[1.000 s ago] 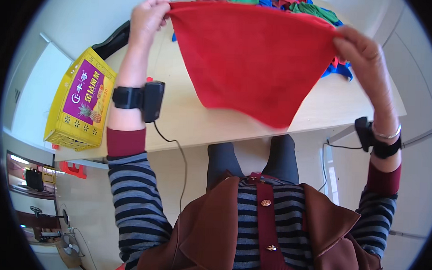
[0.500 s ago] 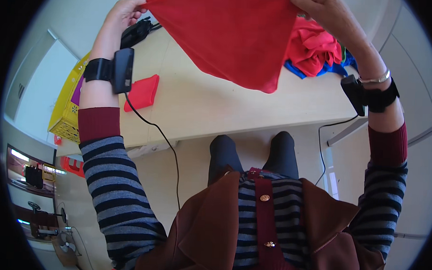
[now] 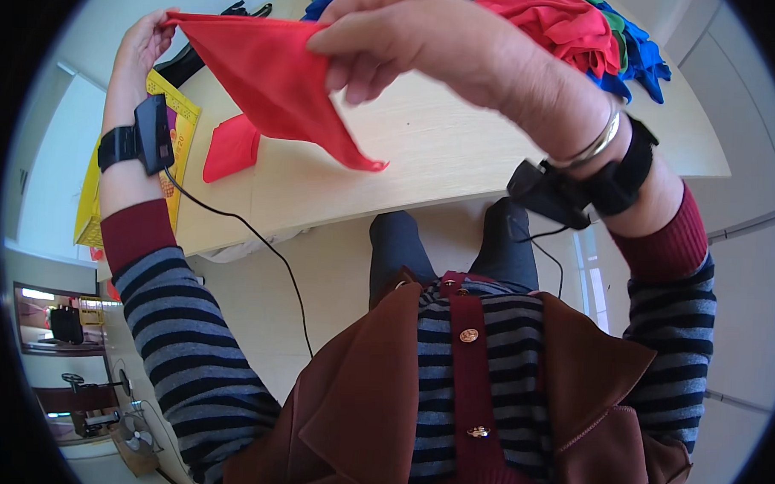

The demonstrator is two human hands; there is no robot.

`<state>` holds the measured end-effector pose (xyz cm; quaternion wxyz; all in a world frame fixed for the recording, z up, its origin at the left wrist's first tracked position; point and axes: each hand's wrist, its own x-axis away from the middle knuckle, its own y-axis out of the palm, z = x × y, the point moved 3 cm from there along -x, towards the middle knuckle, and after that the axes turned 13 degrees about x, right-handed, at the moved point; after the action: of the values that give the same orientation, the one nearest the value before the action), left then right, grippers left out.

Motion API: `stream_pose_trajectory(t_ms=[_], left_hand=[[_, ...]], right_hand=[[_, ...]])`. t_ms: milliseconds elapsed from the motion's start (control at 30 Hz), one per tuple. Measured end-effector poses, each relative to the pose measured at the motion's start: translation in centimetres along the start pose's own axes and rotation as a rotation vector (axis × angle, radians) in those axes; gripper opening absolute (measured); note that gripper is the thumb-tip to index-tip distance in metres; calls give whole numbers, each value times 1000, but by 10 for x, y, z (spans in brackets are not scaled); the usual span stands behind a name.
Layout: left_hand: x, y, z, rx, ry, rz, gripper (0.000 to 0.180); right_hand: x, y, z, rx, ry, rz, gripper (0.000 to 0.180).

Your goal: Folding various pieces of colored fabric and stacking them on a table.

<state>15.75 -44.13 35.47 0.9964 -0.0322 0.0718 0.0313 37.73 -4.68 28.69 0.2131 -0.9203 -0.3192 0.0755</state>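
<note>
A red triangular cloth (image 3: 269, 84), like a scarf, hangs between my two hands above the table. My left hand (image 3: 147, 39) pinches its far left corner. Over at the other end of the top edge, my right hand (image 3: 386, 33) is closed on the cloth, fingers bent down and partly hiding it. The lower tip dangles just over the tabletop. Below and left of it lies a folded red cloth (image 3: 232, 148), flat on the table near my left forearm.
A heap of red cloths (image 3: 566, 31) with blue cloth (image 3: 648, 68) and some green lies at the far right of the pale table (image 3: 442, 141). At the left stands a yellow basket (image 3: 177, 107). Behind it is a black object (image 3: 182, 64). Cables run from both wrist devices.
My right hand has moved left, toward my left hand, so the cloth is less spread. My left hand has shifted left and slightly down.
</note>
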Motion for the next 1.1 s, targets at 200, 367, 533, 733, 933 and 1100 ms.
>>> stream_pose_trajectory(t_ms=[200,367,533,733,933,1100], left_hand=[[-21,98,-22,18,329,-50,12],[-5,234,-101,435,151,-591,18],[80,307,-150,162,416,-501,18],[186,177,-209,-419,116,-315,19],[261,110,-284,-707,213,162,21],[261,148,-284,-714,211,179,22]], right_hand=[[10,51,31,-390,-90,81,21],[38,73,125,-534,242,261,23],[89,74,238,-436,477,477,22],[120,80,253,-383,567,511,19],[124,73,262,-425,494,613,16],[124,77,262,-354,482,674,15]])
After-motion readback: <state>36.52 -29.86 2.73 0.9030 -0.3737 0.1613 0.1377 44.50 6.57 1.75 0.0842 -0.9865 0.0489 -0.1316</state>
